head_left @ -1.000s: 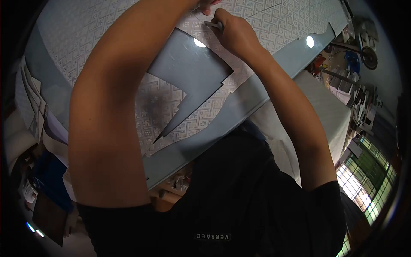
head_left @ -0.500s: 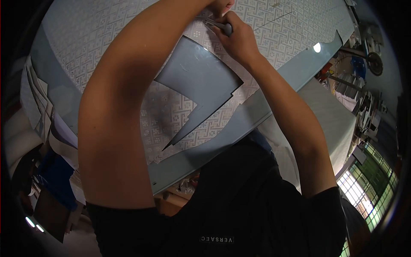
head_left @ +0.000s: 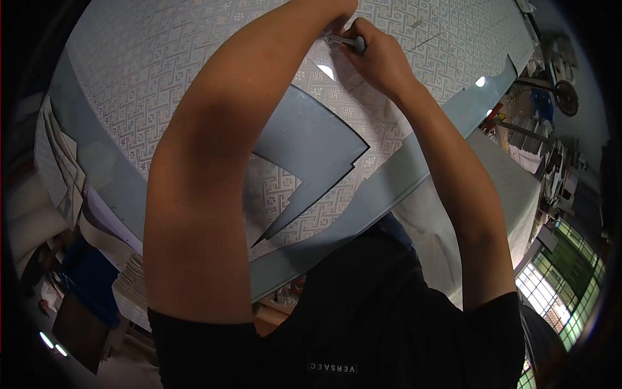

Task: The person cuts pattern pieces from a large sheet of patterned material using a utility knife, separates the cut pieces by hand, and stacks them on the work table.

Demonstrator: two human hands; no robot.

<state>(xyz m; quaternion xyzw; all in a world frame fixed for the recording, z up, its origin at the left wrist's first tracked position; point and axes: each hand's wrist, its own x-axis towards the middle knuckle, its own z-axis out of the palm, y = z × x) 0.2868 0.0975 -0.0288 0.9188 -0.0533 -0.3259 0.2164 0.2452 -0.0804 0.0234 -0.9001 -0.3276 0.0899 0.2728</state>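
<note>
My right hand (head_left: 383, 59) is closed around a slim tool with a dark grey handle and metal front, which looks like a utility knife (head_left: 353, 43). Its tip points left, at the patterned sheet (head_left: 291, 194). My left hand (head_left: 345, 9) is beside that tip at the top edge of the view; its fingers are hidden or cut off. Below the hands is a jagged grey-blue shape (head_left: 311, 133) with dark edges, partly behind my left forearm. I cannot tell if it is a panel or an opening in the sheet.
The patterned sheet covers most of a grey-blue table (head_left: 382, 185), whose bare edge shows along the near side. Folded sheets (head_left: 58, 146) and a stack (head_left: 134, 285) are at the left. Pale cloth (head_left: 479, 188) and cluttered shelving (head_left: 551, 175) stand to the right.
In the view, my hands and the tool have shifted slightly right, and the jagged shape appears slightly lower. A bright reflection now shows beside my left forearm. The right hand keeps its grip.
</note>
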